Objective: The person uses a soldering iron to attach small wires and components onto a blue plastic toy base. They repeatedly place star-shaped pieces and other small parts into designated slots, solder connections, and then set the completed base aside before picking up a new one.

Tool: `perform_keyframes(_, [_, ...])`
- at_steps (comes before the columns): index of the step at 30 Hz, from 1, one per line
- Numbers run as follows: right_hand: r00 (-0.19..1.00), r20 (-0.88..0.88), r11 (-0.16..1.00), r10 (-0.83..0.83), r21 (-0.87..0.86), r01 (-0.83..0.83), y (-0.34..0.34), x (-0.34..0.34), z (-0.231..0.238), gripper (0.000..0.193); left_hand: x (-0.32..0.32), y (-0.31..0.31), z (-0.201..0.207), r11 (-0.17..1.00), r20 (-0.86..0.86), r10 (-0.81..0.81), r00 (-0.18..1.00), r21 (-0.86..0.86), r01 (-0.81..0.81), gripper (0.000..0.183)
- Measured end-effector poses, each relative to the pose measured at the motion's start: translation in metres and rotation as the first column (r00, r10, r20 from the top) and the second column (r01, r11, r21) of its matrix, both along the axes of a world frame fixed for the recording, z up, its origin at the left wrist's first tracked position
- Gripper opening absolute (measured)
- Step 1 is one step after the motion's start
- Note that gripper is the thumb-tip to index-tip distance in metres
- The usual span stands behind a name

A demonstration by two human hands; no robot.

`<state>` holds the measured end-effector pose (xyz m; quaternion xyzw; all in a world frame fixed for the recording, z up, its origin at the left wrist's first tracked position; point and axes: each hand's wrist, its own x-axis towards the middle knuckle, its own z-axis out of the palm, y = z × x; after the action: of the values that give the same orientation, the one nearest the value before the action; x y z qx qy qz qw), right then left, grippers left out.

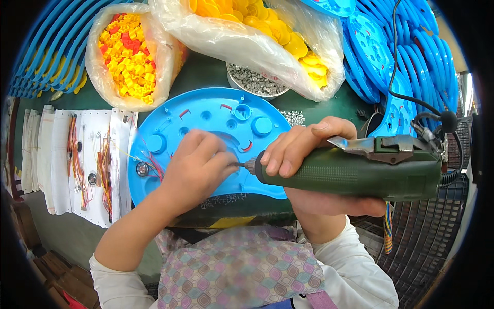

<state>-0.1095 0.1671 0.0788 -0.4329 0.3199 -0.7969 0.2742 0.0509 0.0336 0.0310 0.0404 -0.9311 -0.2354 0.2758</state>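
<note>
A green electric screwdriver (350, 167) lies sideways in my right hand (303, 147), with my fingers wrapped round its body and its bit pointing left. The fingers of my left hand (198, 167) are pinched together at the tip of the bit; whatever is between them is hidden. Beneath both hands rests a blue plastic housing (180, 108) with posts, round recesses and small red pieces. A small round speaker (142, 168) with thin red wires sits at the housing's left side, beside my left wrist.
Behind the housing stand a bag of yellow and red pieces (126, 62), a bag of yellow discs (257, 20) and a tub of small metal parts (252, 77). Loose screws (293, 118) lie nearby. Wired parts on white sheets (92, 165) are left; stacked blue housings (417, 62) are right. A black cable (395, 62) hangs down to the screwdriver.
</note>
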Motion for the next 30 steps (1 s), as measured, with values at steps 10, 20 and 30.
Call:
perform_keyframes(10, [1.000, 0.004, 0.996, -0.013, 0.083, 0.012, 0.004, 0.006, -0.005, 0.124, 0.003, -0.003, -0.003, 0.986, 0.058, 0.018, 0.998, 0.165, -0.028, 0.022])
perform_keyframes(20, [0.997, -0.074, 0.939, 0.018, 0.344, 0.009, 0.006, 0.007, -0.014, 0.129, 0.006, 0.002, -0.027, 0.977, 0.138, -0.073, 0.988, 0.207, 0.043, 0.016])
perform_keyframes(30, [0.994, -0.063, 0.891, 0.092, 0.450, -0.054, -0.004, 0.005, -0.023, 0.124, 0.006, 0.004, -0.027, 0.971, 0.142, -0.065, 0.988, 0.239, 0.030, 0.016])
